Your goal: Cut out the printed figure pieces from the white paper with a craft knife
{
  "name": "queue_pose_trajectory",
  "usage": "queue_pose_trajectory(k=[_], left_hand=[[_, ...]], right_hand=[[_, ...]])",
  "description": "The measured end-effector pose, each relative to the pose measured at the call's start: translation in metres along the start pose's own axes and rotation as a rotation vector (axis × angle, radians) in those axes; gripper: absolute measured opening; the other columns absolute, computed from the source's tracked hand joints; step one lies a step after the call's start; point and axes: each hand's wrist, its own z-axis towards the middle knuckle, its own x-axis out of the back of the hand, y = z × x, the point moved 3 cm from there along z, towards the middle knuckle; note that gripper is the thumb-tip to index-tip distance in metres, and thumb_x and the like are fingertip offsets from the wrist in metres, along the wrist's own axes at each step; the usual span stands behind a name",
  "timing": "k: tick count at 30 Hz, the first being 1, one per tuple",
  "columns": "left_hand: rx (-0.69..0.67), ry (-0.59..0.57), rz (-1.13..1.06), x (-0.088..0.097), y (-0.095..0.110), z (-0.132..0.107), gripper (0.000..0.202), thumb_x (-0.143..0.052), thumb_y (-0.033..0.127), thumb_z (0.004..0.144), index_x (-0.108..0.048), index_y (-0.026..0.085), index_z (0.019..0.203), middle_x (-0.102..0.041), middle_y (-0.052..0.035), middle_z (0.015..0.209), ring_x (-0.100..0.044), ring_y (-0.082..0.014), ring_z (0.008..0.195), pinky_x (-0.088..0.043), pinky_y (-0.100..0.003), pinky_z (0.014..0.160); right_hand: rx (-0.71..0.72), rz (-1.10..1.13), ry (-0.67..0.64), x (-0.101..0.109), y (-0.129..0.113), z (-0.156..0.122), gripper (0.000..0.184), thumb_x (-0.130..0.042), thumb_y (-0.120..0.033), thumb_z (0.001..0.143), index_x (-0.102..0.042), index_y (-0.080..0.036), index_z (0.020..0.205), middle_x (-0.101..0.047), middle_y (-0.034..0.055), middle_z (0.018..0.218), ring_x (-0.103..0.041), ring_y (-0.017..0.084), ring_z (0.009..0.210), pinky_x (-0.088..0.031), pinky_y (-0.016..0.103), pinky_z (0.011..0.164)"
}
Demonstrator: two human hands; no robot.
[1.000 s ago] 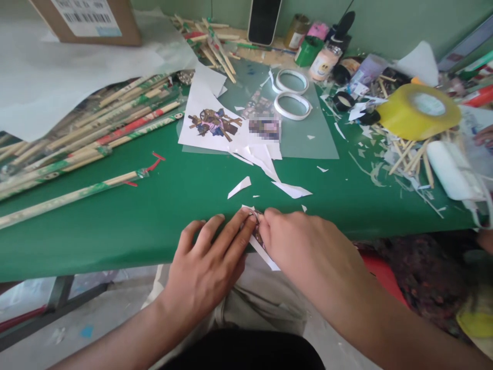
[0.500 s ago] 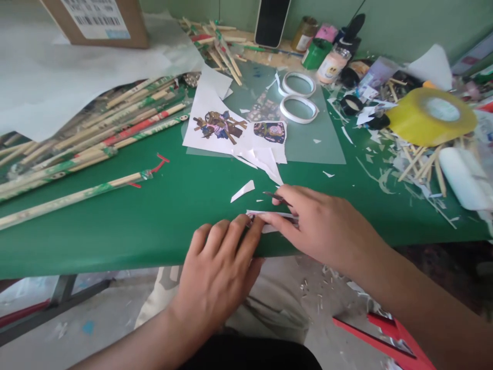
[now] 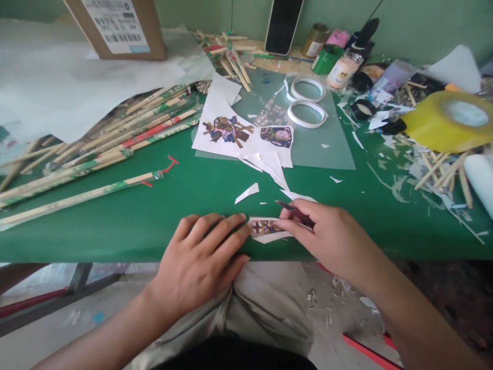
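Note:
A small paper strip (image 3: 264, 227) with a colourful printed pattern and white margins lies near the front edge of the green table. My left hand (image 3: 208, 257) rests flat, fingers stretched out, its fingertips at the strip's left end. Pinched in my right hand (image 3: 331, 231) is a slim dark pointed tool (image 3: 295, 211); its exact kind is unclear. The thumb of that hand touches the strip's right part and hides some of it. Beyond the strip lie a white paper scrap (image 3: 247, 192) and a printed sheet (image 3: 206, 141) with a dark figure on it.
Wrapped chopsticks (image 3: 115, 139) lie heaped at the left, below a cardboard box (image 3: 127, 31). Two white tape rolls (image 3: 307, 114) sit on a translucent sheet (image 3: 335, 154). At the right are a yellow tape roll (image 3: 427, 126), paint jars (image 3: 327, 59) and many scraps. A phone (image 3: 284, 25) leans behind.
My left hand has moved left and flattened, uncovering more of the printed strip. My right hand has shifted slightly right, still gripping the tool. The view has tilted a little.

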Motion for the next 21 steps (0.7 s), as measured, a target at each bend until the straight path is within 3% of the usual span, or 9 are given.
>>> queue_pose_trajectory(k=[4,10,15,21], left_hand=[[0.296,-0.003,-0.290,0.009,-0.006,0.007,0.037,-0.050,0.045,0.096,-0.058,0.019,0.120,-0.069,-0.0064,0.113,-0.057,-0.0220,0.095,-0.040,-0.037,0.079],[0.657,-0.025,-0.892,0.017,-0.014,0.020,0.021,-0.056,0.039,0.092,-0.065,0.021,0.084,-0.064,0.0024,0.075,-0.054,-0.0123,0.069,-0.039,-0.027,0.066],[0.702,-0.024,-1.168,0.021,-0.010,0.018,0.027,-0.056,0.039,0.091,-0.060,0.018,0.074,-0.060,0.0010,0.072,-0.051,-0.0116,0.069,-0.040,-0.024,0.063],[0.652,-0.051,-1.114,0.025,-0.009,0.018,0.029,-0.052,0.037,0.093,-0.059,0.017,0.073,-0.057,0.0016,0.069,-0.049,-0.0106,0.066,-0.038,-0.023,0.061]], right_hand=[[-0.059,0.246,-0.033,0.007,-0.010,-0.003,0.024,-0.053,-0.041,0.090,-0.058,-0.023,0.075,-0.062,-0.0024,0.068,-0.055,0.011,0.059,-0.041,0.022,0.053],[-0.055,0.499,0.038,0.004,-0.028,-0.019,0.022,-0.059,-0.039,0.085,-0.060,-0.022,0.071,-0.050,-0.0046,0.057,-0.043,0.009,0.050,-0.037,0.022,0.048],[-0.180,0.780,-0.048,-0.010,-0.023,-0.033,0.032,-0.064,-0.051,0.083,-0.058,-0.021,0.073,-0.040,-0.0064,0.057,-0.028,0.006,0.044,-0.027,0.022,0.040],[-0.296,0.933,-0.127,-0.018,-0.019,-0.042,0.040,-0.068,-0.059,0.077,-0.057,-0.021,0.074,-0.041,-0.0049,0.063,-0.026,0.006,0.048,-0.021,0.019,0.037]])
